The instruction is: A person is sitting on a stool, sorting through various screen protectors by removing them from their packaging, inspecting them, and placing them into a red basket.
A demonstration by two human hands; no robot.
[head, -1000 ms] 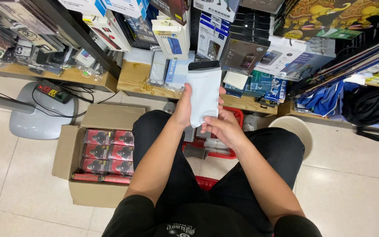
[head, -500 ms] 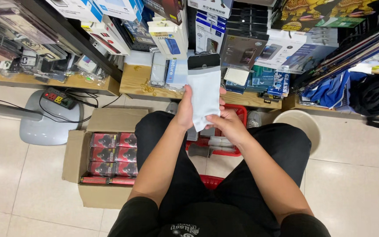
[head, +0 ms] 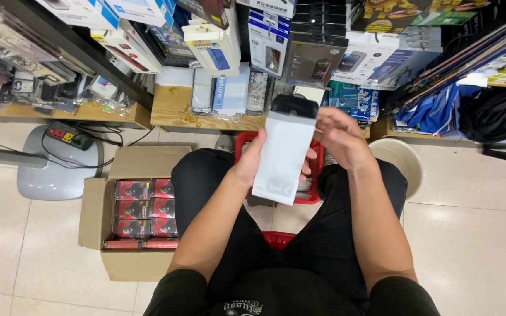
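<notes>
A flat white package with a black top (head: 283, 152) is upright in front of me, above my knees. My left hand (head: 252, 165) grips it from behind along its left edge. Beside the package's upper right corner is my right hand (head: 341, 137), its fingers spread and loosely curled, holding nothing and seemingly just clear of the package. I sit over a red basket (head: 314, 175) whose rim shows behind the package and between my legs.
An open cardboard box (head: 125, 257) of red packs (head: 144, 212) sits on the tiled floor at my left. A grey fan base (head: 54, 175) with a power strip (head: 68, 135) lies further left. Wooden shelves (head: 177, 111) crowded with boxed goods face me. A beige stool (head: 402, 161) stands at the right.
My right hand has come off the lower part of the package and risen to its upper right corner, fingers spread. The package stays upright in my left hand.
</notes>
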